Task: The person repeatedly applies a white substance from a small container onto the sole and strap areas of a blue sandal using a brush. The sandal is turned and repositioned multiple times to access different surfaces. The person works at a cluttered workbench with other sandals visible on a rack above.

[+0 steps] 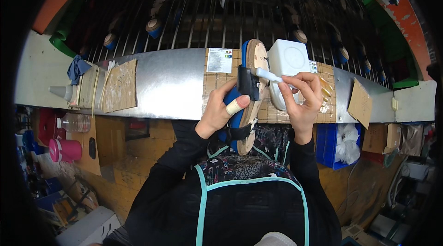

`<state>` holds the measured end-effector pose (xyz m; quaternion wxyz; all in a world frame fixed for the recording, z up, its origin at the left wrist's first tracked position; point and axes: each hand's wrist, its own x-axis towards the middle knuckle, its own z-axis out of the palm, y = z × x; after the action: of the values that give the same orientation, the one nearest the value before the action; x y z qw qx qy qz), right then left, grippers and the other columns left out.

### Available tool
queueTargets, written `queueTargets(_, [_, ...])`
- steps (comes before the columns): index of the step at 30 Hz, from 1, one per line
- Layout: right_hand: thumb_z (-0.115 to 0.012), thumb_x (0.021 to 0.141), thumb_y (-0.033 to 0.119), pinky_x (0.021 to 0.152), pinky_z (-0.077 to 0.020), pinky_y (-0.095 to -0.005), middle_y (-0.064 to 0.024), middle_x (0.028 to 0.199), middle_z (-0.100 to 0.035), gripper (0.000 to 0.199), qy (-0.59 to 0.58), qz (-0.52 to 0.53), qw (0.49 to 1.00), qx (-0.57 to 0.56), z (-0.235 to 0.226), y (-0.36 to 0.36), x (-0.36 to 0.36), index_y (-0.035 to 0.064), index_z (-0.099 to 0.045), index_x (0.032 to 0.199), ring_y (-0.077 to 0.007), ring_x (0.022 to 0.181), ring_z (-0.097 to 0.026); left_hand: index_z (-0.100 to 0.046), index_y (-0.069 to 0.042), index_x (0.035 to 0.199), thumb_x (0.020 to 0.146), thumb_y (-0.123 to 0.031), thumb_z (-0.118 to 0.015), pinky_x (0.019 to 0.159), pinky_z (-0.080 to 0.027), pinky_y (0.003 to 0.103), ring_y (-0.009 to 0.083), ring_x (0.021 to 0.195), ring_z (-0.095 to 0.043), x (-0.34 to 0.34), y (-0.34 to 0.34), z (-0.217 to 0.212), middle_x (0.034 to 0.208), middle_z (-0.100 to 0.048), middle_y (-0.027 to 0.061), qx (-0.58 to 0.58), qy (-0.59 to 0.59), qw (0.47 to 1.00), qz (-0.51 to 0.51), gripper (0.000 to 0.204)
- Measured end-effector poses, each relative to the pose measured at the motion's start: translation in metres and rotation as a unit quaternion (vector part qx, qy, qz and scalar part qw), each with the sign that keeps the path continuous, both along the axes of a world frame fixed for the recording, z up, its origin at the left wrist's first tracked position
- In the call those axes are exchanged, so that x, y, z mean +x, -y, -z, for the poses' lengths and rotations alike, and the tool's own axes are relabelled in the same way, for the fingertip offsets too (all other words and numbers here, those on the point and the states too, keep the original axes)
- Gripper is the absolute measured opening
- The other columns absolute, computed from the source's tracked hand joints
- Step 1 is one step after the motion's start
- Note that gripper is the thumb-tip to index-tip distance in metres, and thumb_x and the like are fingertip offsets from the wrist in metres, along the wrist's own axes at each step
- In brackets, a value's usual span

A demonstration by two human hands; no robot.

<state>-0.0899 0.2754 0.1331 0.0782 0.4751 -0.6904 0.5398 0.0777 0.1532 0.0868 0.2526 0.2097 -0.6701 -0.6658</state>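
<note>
My left hand [221, 109] is wrapped round a sandal upper on a blue shoe last [261, 56], held upright with its tan underside turned to the right. Black straps cross it, and the left thumb, with a pale wrap round it, presses near the wider one. Between the thumb and fingers of my right hand [303, 98] is a slim white brush [268, 75]. Its tip meets the edge of the underside by the wide strap; the bristles cannot be made out. Just behind the brush stands a white plastic container [289, 56], partly hidden by my right hand.
A metal ledge [166, 84] with a cardboard sheet [327, 107] runs before me. Beyond it, blue lasts [153, 26] lie on a rack of metal bars [207, 19]. Cardboard pieces [121, 86] stand left; a blue crate [326, 146] holding white plastic sits below right.
</note>
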Motion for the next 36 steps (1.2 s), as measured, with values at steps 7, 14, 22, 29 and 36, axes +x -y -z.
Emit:
queueTargets(7, [-0.081,0.071,0.011,0.07,-0.034,-0.0277,0.0012,0.082,-0.06,0.02,-0.032,-0.041,0.998,0.019,0.0,-0.006,-0.016,0.0108,-0.076,0.09,-0.0101,0.067,-0.05,-0.057,0.008,0.122,0.083,-0.061,-0.066,0.085,-0.049,0.032,0.0207,0.094,-0.063,-0.008,0.009,-0.003,0.103,-0.066,0.0175,0.024,0.001,0.999,0.034,0.08])
queueTargets(14, [-0.082,0.069,0.013,0.072,-0.0332,-0.0295,0.0004,0.082,-0.06,0.02,-0.074,-0.037,0.996,0.039,-0.004,-0.015,-0.017,0.0113,-0.076,0.088,-0.0132,0.072,-0.051,-0.059,0.007,0.121,0.086,-0.059,-0.062,0.085,-0.048,0.03,0.0181,0.094,-0.062,-0.012,0.011,-0.009,0.105,-0.066,0.0149,0.077,-0.007,0.996,0.043,0.075])
queueTargets(22, [-0.081,0.074,0.013,0.066,-0.0379,-0.0276,-0.0017,0.085,-0.06,0.017,0.039,-0.027,0.999,-0.002,0.005,-0.016,-0.015,0.0082,-0.076,0.09,-0.0115,0.071,-0.051,-0.059,0.005,0.118,0.094,-0.06,-0.049,0.078,-0.052,0.026,0.014,0.091,-0.064,-0.018,0.001,-0.017,0.104,-0.066,0.0118,0.219,-0.016,0.974,0.051,0.07])
queueTargets(29, [-0.076,0.081,0.009,0.057,-0.0404,-0.0222,-0.0035,0.082,-0.056,0.013,0.169,-0.022,0.985,0.011,0.025,-0.022,0.019,0.002,-0.075,0.093,-0.009,0.066,-0.05,-0.044,-0.001,0.138,0.096,-0.063,-0.039,0.089,-0.054,0.029,0.017,0.106,-0.063,-0.019,0.0,-0.007,0.124,-0.059,0.0147,0.266,0.006,0.964,0.024,0.075])
queueTargets(36, [-0.077,0.08,0.009,0.061,-0.0412,-0.0229,-0.0031,0.09,-0.057,0.014,0.155,0.02,0.988,0.0,0.025,-0.02,0.032,0.004,-0.075,0.093,-0.0098,0.069,-0.052,-0.051,0.001,0.132,0.098,-0.061,-0.035,0.085,-0.053,0.028,0.015,0.099,-0.064,-0.022,-0.007,0.002,0.117,-0.063,0.013,0.214,0.007,0.977,-0.016,0.072])
